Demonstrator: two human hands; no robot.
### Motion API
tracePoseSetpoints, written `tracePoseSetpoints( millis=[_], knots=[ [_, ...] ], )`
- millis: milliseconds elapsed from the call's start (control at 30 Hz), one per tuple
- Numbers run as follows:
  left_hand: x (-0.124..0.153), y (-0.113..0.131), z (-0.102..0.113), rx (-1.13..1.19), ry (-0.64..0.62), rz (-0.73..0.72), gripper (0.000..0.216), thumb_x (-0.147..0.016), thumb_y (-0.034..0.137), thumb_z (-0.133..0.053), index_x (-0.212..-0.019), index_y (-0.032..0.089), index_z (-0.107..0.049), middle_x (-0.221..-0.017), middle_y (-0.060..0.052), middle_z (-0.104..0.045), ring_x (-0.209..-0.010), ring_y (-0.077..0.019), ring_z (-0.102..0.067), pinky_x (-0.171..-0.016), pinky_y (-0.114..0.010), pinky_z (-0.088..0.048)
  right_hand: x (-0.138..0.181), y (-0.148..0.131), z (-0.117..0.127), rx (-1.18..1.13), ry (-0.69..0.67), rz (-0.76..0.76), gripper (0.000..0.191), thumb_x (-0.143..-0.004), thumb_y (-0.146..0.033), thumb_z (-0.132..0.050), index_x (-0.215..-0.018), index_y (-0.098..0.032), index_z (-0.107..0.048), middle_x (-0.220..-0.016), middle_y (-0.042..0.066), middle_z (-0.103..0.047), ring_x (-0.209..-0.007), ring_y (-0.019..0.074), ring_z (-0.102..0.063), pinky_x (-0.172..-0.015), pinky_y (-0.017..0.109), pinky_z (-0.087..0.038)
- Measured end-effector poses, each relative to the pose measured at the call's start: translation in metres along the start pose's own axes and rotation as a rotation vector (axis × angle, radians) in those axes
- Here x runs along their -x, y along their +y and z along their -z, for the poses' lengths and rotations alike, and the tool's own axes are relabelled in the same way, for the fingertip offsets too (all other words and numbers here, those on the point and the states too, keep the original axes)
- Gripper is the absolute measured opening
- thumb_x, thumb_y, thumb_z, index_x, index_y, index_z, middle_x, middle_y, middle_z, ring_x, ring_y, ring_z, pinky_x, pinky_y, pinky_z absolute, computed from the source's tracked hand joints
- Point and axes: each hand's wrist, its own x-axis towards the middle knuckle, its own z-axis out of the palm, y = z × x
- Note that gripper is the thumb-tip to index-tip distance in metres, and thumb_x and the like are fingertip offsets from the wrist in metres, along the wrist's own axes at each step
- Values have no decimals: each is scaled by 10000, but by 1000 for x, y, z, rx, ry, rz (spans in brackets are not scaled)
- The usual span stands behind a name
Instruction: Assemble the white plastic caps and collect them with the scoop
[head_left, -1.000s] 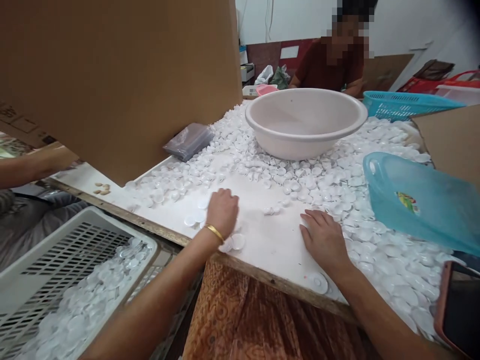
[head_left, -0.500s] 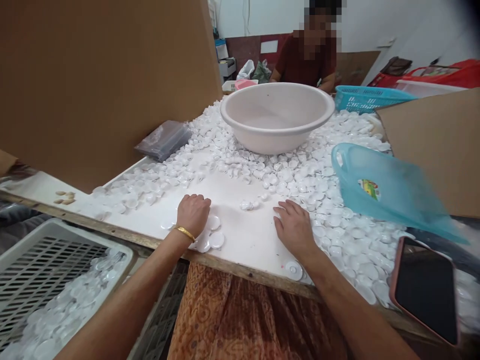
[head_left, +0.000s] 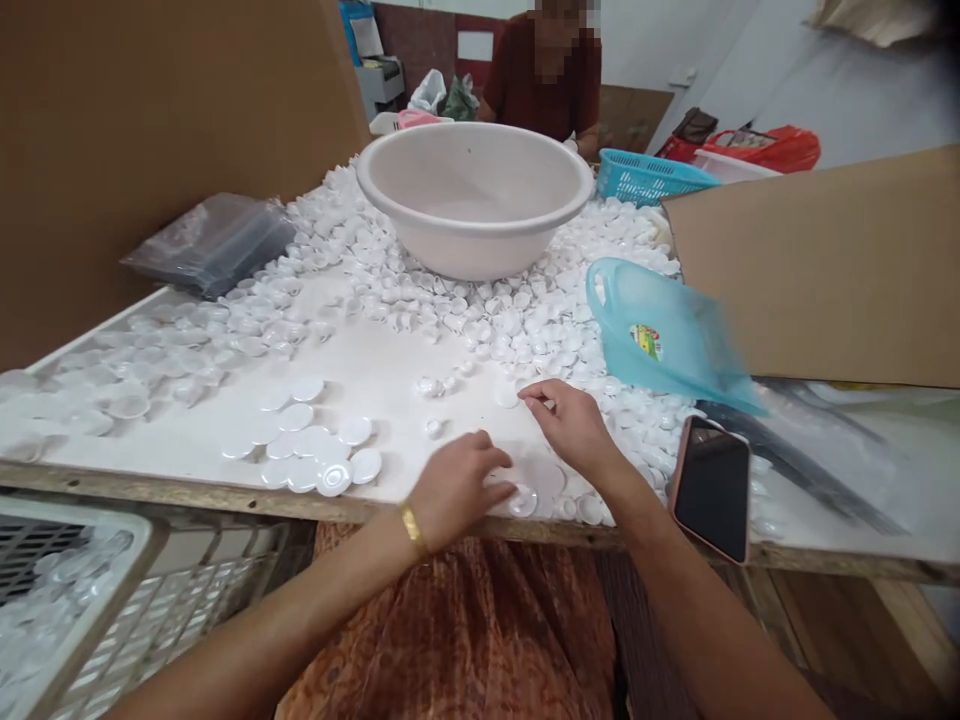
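Observation:
My left hand (head_left: 463, 487), with a gold bracelet at the wrist, is low over the front of the white table. Its thumb and fingers are apart, close to a small white disc (head_left: 523, 500) by the edge. To the right, my right hand (head_left: 568, 425) pinches the rim of a small white plastic saucer (head_left: 507, 393) between thumb and fingertips. Left of my hands lies a spread group of similar white saucers (head_left: 311, 445), some overlapping. A few small white cup-like pieces (head_left: 431, 387) sit on the bare tabletop ahead.
A large white basin (head_left: 472, 225) stands among heaped white pieces. Cardboard (head_left: 817, 270) and a blue plastic tray (head_left: 667, 330) are at right, near a phone (head_left: 712, 490). A crate (head_left: 112, 620) is at lower left. A person (head_left: 544, 85) sits opposite.
My left hand has moved right, away from the saucer group, and opened. My right hand has gone from spread fingers to a pinch on a saucer. The view has turned right.

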Motion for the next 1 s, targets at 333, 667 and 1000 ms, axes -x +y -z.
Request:
tracePoseSetpoints(
  millis=[333, 667, 1000],
  knots=[
    [5, -1, -8, 149, 8, 69, 68, -787, 223, -549, -741, 174, -561, -755, -5, -573, -682, -131, -531, -610, -232, -393, 0, -24, -34, -97, -215, 49, 176, -789, -138, -504, -906, -192, -624, -908, 20, -656, -744, 123, -592, -710, 264, -449],
    [22, -64, 14, -383, 319, 47, 168, -866, 177, -433, -803, 162, -587, -730, -34, -569, -687, -151, -528, -603, -257, -403, -4, -39, -91, 65, -261, 123, 210, -778, -298, -608, -966, -204, -598, -921, 23, -566, -821, 132, -557, -709, 245, -407],
    [25, -71, 14, -377, 218, -75, 198, -884, 160, -403, -980, 155, -576, -952, -68, -603, -864, -169, -548, -732, -293, -478, -3, -35, -94, 32, -203, 139, 104, -780, -276, -603, -842, -193, -601, -843, -2, -579, -768, 119, -549, -671, 234, -395]
  ],
)
